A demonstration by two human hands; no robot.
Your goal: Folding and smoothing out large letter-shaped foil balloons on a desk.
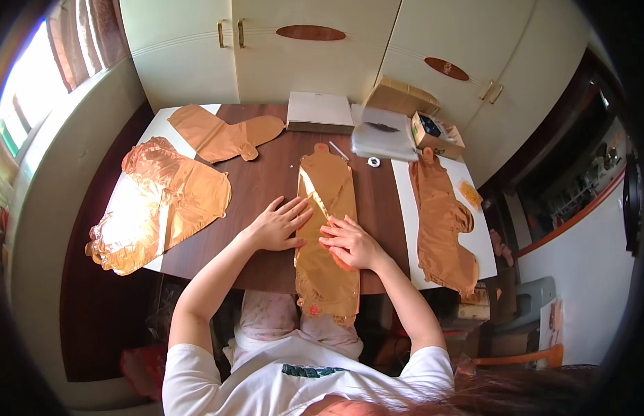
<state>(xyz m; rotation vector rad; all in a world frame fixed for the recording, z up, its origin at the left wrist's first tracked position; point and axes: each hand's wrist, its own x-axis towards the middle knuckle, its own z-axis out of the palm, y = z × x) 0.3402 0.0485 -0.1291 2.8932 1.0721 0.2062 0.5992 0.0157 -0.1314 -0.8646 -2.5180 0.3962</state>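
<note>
A long, flat copper-gold foil balloon [336,267] lies lengthwise on the table in front of me. Its near end hangs slightly over the front edge, and a shiny crease runs down its upper half. Fingers spread, my left hand [279,225] rests across the balloon's left edge. My right hand [353,243] lies on its right side near the crease, fingers stretched toward the middle. Something reddish shows beneath the right palm; I cannot make it out. Neither hand visibly grips anything.
On the left lie a crumpled, shiny foil balloon [173,201] and a flat one [221,132]; another [439,222] is at right. Behind stand a white box [320,111], clear plastic sleeves [384,135] and an open carton [439,135]. A white tape roll [374,161] sits nearby.
</note>
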